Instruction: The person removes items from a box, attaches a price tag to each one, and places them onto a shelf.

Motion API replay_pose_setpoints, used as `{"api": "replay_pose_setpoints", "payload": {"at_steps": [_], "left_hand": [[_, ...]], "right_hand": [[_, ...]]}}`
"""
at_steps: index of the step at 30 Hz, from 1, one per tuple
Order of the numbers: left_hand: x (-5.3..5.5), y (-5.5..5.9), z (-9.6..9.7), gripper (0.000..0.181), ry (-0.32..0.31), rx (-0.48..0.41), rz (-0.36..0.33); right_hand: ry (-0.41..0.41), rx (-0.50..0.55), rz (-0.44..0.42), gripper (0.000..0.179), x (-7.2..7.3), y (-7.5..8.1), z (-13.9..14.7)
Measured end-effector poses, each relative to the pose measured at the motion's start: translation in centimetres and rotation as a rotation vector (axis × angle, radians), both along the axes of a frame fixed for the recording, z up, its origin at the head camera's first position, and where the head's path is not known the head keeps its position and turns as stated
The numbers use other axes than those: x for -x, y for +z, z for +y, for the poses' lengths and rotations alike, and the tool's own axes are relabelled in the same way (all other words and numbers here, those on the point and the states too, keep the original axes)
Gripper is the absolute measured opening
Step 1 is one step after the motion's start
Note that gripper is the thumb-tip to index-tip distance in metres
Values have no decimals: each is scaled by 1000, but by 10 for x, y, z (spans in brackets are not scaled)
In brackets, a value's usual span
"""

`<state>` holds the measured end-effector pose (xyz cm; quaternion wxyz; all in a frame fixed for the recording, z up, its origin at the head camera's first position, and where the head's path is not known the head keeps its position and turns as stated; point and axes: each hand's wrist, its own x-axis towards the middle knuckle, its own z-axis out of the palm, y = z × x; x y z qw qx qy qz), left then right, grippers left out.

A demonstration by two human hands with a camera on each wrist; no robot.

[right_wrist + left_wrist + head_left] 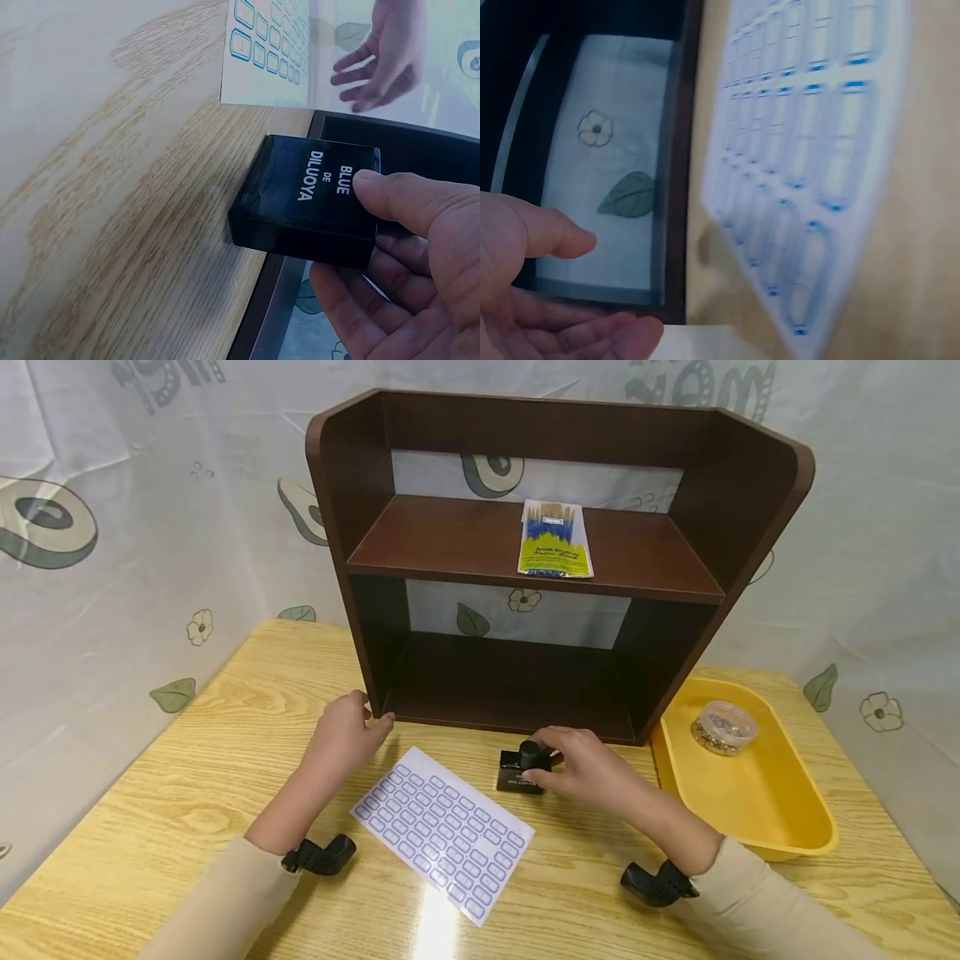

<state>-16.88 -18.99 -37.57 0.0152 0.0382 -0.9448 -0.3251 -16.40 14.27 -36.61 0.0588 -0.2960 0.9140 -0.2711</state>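
Note:
A squat black perfume bottle [514,774] with white lettering stands at the table's middle, by the front edge of the dark brown shelf unit [450,531]. My right hand [588,768] pinches it, the thumb on its lettered face [324,176] and fingers behind. At the unit's lower left corner is my left hand [343,735], holding nothing; thumb and fingers are spread apart in the left wrist view, and whether they touch the wood I cannot tell. Between the hands lies a white sheet of blue-bordered labels [442,835]. One label spot on it is blank.
A pack of paintbrushes [555,542] leans on the unit's upper shelf. To the right, a yellow tray [738,789] carries a small clear round tub [724,728] of tiny pieces. Printed fabric [150,610] hangs behind the wooden table [150,802].

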Motion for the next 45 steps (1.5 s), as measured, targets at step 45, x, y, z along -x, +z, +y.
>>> {"api": "replay_pose_setpoints", "payload": {"at_steps": [45], "left_hand": [[-32, -1, 26, 6, -424, -144, -171]], "right_hand": [[-56, 171, 170, 37, -13, 5, 1]]}}
